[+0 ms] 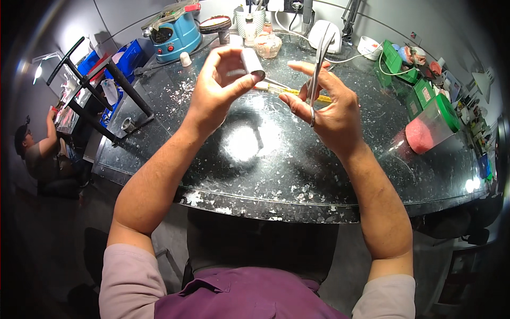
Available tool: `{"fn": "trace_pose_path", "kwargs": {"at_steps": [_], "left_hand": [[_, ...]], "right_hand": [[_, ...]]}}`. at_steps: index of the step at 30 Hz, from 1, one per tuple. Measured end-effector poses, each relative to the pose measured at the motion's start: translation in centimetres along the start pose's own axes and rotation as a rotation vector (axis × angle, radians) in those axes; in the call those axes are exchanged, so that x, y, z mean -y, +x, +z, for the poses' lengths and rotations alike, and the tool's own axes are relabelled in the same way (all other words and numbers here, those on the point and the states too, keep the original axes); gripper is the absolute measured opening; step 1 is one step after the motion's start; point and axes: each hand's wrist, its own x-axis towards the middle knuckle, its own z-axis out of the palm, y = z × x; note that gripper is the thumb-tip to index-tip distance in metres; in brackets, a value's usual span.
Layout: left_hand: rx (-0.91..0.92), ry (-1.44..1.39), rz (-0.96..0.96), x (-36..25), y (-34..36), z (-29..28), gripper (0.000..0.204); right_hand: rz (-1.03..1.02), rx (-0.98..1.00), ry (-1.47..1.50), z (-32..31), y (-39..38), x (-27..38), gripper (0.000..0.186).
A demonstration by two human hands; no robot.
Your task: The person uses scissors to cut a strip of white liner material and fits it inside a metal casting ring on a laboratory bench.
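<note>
My left hand (215,85) is closed round a small whitish-grey cylinder (251,61), thumb below and fingers behind. The cylinder is tilted, and its darker end faces down and right. In my right hand (334,106) is a long metal tool (317,66) with slim arms pointing up and a loop by the thumb, like scissors or tongs; its exact kind is unclear. The index finger stretches toward the cylinder without touching it. Behind the right hand, a yellow-handled tool (291,91) lies on the black bench (265,181), partly hidden.
A clear jar with a green lid (451,114) holds pink granules at right. Green bins (396,64) stand behind it. At back left are a blue machine (172,37) and a black frame (95,90). A glass jar (267,45) stands behind my hands. Another person (45,151) sits far left.
</note>
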Motion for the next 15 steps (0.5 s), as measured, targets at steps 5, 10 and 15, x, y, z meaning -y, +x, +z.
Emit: {"fn": "trace_pose_path", "kwargs": {"at_steps": [5, 10, 15], "left_hand": [[0.074, -0.168, -0.301, -0.30, -0.51, 0.26, 0.051], [0.082, -0.199, -0.254, -0.53, -0.35, 0.47, 0.050], [0.083, -0.249, -0.267, -0.49, -0.68, 0.76, 0.047]], "right_hand": [[0.141, 0.085, 0.035, -0.03, -0.11, 0.06, 0.047], [0.080, 0.098, 0.043, 0.26, -0.11, 0.26, 0.047], [0.079, 0.095, 0.050, 0.24, -0.06, 0.34, 0.051]]}}
